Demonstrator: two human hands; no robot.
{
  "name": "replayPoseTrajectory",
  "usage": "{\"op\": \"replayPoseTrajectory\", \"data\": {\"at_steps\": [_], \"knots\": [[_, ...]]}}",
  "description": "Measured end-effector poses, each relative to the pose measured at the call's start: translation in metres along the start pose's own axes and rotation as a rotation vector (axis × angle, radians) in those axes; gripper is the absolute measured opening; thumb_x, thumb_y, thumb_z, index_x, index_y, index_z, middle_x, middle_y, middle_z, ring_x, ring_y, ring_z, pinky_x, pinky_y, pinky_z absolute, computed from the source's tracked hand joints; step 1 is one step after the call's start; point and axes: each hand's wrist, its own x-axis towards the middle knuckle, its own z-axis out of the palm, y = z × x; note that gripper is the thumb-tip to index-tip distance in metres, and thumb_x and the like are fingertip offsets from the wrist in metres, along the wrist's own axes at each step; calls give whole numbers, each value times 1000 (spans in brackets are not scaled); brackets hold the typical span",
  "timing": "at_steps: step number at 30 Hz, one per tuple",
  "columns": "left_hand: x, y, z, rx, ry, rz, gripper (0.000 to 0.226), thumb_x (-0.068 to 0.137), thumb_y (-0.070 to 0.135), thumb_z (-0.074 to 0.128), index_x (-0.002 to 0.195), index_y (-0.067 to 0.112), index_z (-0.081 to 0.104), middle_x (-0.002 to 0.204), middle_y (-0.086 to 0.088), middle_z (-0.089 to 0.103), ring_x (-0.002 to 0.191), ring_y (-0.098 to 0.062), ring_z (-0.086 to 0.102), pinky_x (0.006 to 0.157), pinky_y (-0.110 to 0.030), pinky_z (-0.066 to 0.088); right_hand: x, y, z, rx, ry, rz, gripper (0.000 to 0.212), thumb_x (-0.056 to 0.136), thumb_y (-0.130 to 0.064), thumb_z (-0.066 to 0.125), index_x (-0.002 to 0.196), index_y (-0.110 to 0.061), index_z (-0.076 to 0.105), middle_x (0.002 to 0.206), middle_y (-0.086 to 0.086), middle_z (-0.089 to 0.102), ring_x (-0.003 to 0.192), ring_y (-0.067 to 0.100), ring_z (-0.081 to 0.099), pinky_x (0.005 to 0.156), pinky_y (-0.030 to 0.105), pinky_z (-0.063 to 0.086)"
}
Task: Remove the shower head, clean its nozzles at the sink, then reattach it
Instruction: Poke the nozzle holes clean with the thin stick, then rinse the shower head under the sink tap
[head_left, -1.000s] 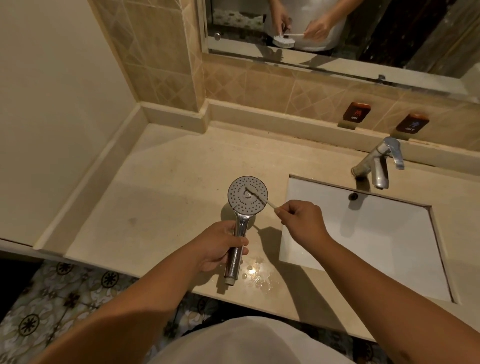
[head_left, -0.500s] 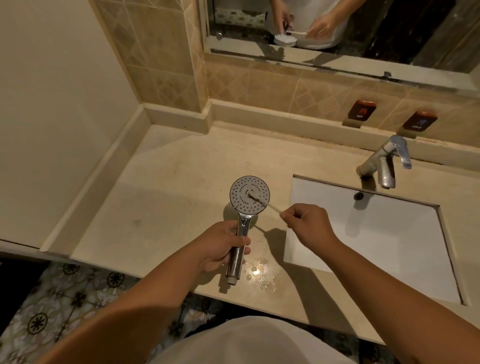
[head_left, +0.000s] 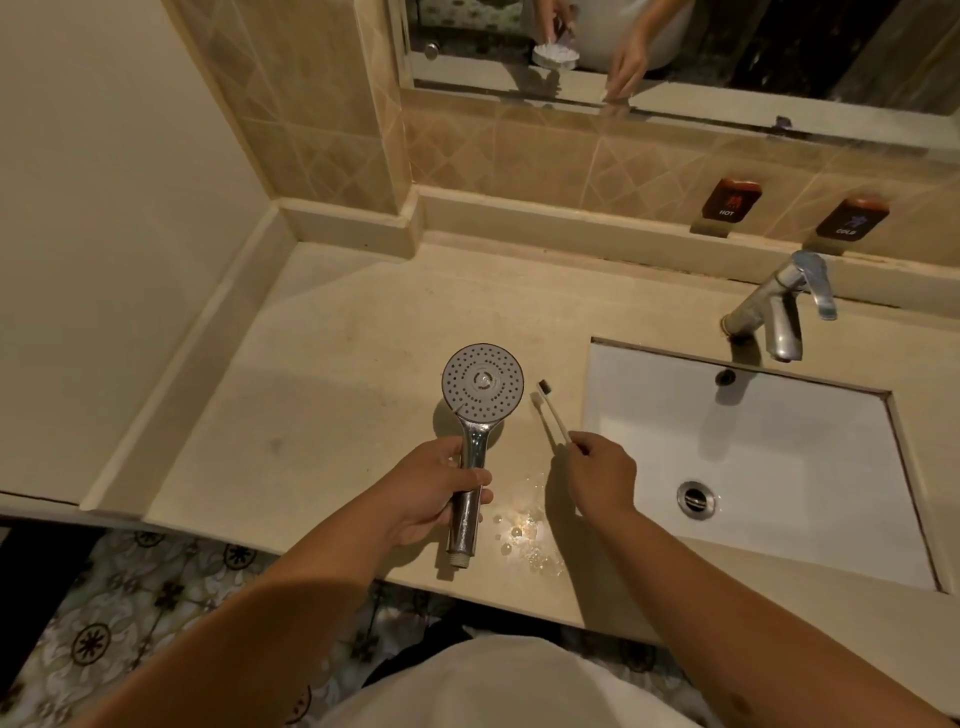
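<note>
A chrome shower head with a round grey nozzle face points up over the beige counter. My left hand grips its handle in the middle, the threaded end sticking out below. My right hand pinches the end of a pale toothbrush, whose dark bristles sit just right of the nozzle face, apart from it. The white sink basin lies to the right of both hands.
A chrome faucet stands behind the basin, with hot and cold signs on the tiled wall. Water drops lie on the counter near its front edge. A mirror hangs above. Patterned floor shows below left.
The toothbrush has come off the nozzle face and moved right, now beside the shower head. My left hand still holds the handle in about the same place.
</note>
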Motion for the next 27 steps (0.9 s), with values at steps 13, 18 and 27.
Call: {"op": "replayPoseTrajectory", "data": {"at_steps": [13,18,27], "knots": [[2,-12,-28,59,-77,-51,22,91,-3,58,112,3,57,97,-20,57,76,-23,68,88,-54,52,-4,14,60,-108,99,172,16,94,-17,57,99,-13,71,87,1,64,71,14,51,67,27,41],[5,-10,-36,79,-108,-54,22,91,-3,58,111,6,58,100,-20,56,77,-23,67,85,-50,53,-5,17,68,-166,116,157,12,93,-22,61,93,-15,71,79,-2,62,69,15,55,64,27,43],[16,-5,-25,103,-184,-53,31,90,-3,61,118,9,59,97,-16,59,77,-22,68,87,-52,54,-12,16,60,-158,128,94,25,93,-33,62,70,-23,58,67,-5,59,60,13,58,56,21,46]]}}
